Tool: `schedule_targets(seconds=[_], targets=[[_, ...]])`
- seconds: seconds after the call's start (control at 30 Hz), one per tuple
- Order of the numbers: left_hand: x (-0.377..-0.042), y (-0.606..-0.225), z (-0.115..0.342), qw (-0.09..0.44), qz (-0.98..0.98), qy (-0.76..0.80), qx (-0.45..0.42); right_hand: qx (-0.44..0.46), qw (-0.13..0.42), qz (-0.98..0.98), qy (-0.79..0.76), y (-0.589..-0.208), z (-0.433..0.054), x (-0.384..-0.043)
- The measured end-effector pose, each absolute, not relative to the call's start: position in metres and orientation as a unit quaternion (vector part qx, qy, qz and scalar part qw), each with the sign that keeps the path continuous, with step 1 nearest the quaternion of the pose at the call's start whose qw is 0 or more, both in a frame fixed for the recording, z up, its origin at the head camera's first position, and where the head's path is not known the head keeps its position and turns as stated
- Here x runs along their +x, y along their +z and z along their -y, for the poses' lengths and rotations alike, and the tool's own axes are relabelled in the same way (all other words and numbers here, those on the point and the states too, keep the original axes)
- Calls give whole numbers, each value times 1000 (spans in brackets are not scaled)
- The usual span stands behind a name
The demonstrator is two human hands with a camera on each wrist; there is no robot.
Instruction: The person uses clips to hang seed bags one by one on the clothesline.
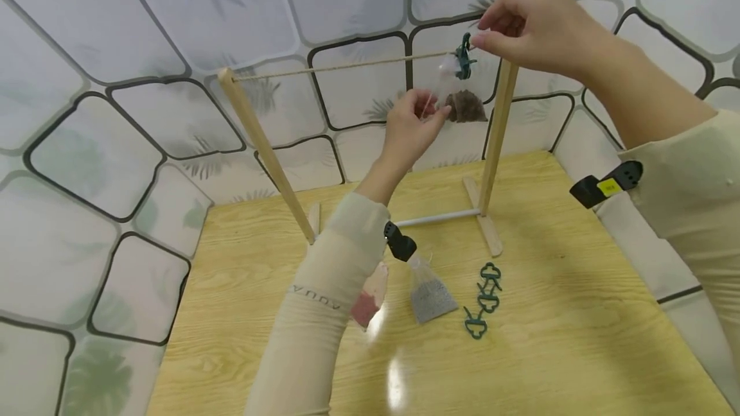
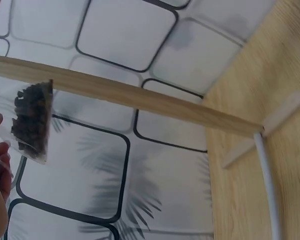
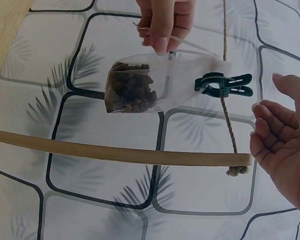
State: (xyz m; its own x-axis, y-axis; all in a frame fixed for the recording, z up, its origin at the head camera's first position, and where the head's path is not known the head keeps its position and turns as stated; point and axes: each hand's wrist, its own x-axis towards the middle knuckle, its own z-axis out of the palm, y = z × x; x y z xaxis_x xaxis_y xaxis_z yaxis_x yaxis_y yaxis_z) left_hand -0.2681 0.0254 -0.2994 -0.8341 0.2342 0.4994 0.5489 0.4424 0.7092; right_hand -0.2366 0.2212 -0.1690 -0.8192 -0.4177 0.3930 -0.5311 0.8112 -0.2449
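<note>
A sheer drawstring pouch (image 3: 132, 87) with dark brown chunks in its bottom hangs from a twine line (image 1: 347, 66). A dark green clip (image 3: 222, 85) clamps the pouch's top to the twine. My left hand (image 1: 412, 126) is beside the pouch; in the right wrist view its thumb and fingers pinch the pouch's thin white string (image 3: 190, 45). My right hand (image 1: 540, 31) is close to the clip's handles, its fingers loosely bent and nothing in them. The right wrist view shows a gap between those fingers and the clip.
A wooden post (image 1: 266, 153) and another post (image 1: 498, 140) carry the twine above a wood-grain table (image 1: 578, 313). A white rod (image 1: 439, 217) joins their feet. On the table lie a grey-filled pouch (image 1: 431, 300), a pink-filled pouch (image 1: 365, 307) and several green clips (image 1: 488, 302).
</note>
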Motion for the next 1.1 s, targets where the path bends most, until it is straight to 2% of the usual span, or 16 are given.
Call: schedule_targets(seconds=[0.13,0.23,0.37,0.43,0.67,0.97,1.1], targets=[[-266,-311,-18,300,841,-343,-292,257,177,937,158,-173,-224,-230],[-265,-320,-11,392,809,-307,-312,272,183,932,153,-180,-227,-225],[-264,-326,-3,444,767,-315,-340,285,185,929,149,-190,-231,-220],[-263,-328,1,439,765,-311,-354,287,181,929,146,-195,-232,-219],[-253,-335,9,370,809,-246,-385,323,181,919,133,-218,-236,-216],[-243,-359,22,278,848,-187,-411,329,141,929,92,-261,-234,-208],[-238,-372,30,258,856,-164,-417,333,117,931,90,-282,-227,-202]])
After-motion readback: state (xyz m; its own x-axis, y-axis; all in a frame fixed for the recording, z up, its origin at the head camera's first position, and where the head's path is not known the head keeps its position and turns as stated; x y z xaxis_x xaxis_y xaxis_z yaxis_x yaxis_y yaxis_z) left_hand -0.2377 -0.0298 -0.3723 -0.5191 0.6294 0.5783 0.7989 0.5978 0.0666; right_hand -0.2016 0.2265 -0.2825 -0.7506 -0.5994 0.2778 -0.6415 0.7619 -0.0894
